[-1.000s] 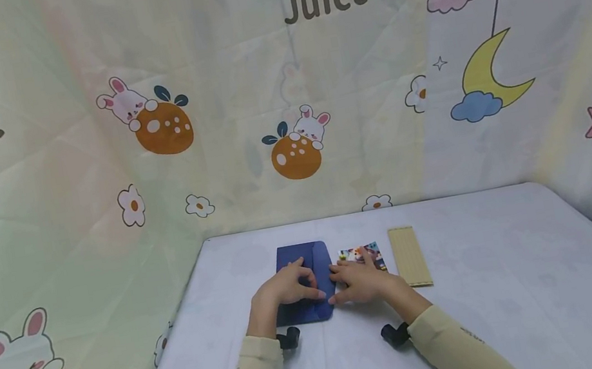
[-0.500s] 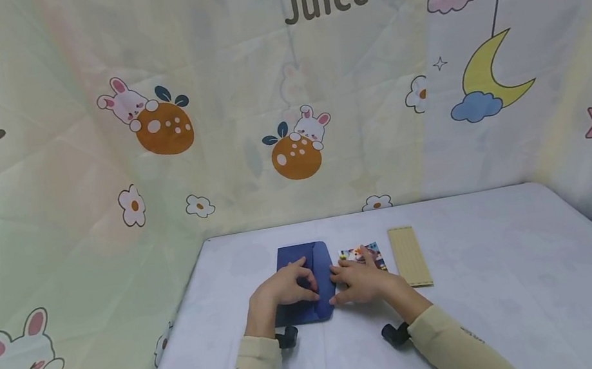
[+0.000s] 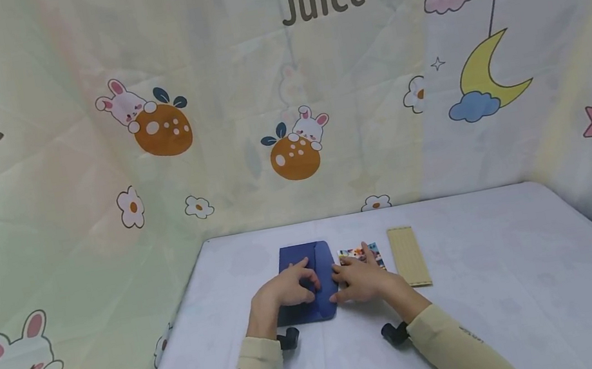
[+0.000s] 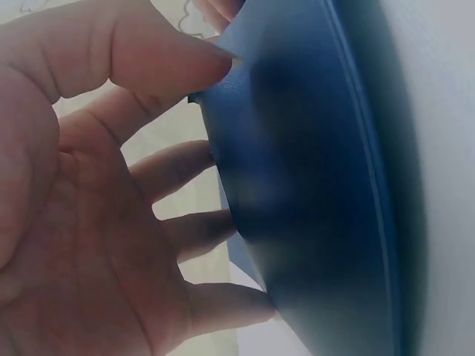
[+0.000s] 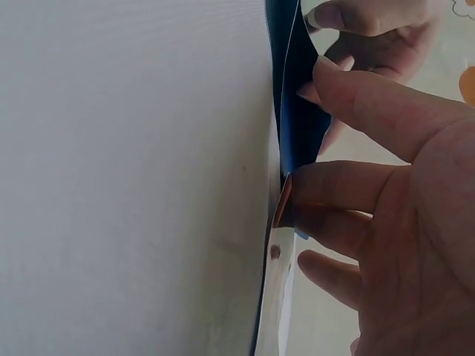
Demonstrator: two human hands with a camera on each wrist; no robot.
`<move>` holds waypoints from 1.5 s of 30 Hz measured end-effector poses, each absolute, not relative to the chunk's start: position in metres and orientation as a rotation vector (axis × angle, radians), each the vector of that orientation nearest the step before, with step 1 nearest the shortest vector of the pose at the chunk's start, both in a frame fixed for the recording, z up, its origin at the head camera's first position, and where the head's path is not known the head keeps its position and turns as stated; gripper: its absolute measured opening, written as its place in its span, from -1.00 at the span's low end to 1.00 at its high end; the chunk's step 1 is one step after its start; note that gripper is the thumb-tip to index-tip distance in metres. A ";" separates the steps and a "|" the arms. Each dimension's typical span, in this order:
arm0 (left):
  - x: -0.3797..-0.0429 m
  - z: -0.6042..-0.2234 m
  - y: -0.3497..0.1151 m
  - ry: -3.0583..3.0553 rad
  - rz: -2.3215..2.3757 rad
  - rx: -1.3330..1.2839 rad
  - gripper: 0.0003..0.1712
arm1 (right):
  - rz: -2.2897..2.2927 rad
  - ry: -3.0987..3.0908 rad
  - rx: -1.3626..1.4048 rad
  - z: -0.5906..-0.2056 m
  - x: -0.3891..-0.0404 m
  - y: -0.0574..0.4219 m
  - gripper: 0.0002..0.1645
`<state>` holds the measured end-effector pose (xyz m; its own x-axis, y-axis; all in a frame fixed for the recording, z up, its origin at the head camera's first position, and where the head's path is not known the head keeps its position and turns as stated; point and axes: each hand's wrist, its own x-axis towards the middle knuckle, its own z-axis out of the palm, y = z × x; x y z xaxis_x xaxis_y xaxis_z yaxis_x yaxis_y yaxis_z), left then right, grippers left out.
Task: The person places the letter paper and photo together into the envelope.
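A dark blue envelope [image 3: 294,255] lies on the table, its flap folded out to the right. My left hand [image 3: 285,287] is over the envelope's body, its fingertips resting on the blue surface. In the left wrist view the thumb bends over the envelope [image 4: 319,208] and the other fingers reach to it fairly straight. My right hand [image 3: 363,279] lies spread, with thumb and fingertips at the flap's right edge. Under its fingers a small colourful picture card [image 3: 351,254] is partly hidden. In the right wrist view the flap [image 5: 300,126] stands slightly apart from the surface below.
To the right of the card lies a flat beige slatted strip [image 3: 410,257]. A white cloth covers the table [image 3: 494,282]. Behind and at the sides hang printed curtains [image 3: 222,92]. Black wrist cameras [image 3: 395,333] sit at both cuffs.
My left thumb has drawn back leftward from the flap onto the envelope's body. The envelope has shifted very slightly right. My right hand stays nearly still.
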<state>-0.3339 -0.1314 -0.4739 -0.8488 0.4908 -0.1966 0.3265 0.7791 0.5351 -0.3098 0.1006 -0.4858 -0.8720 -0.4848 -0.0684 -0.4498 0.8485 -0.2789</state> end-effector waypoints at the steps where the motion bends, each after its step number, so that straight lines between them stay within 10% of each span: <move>1: -0.334 -0.474 -0.131 2.645 0.716 0.634 -0.77 | -0.390 2.888 -0.725 -0.486 -0.310 0.101 -0.23; 45: -0.340 -0.473 -0.134 2.680 0.866 0.700 -0.85 | -0.343 2.917 -0.716 -0.486 -0.310 0.103 -0.25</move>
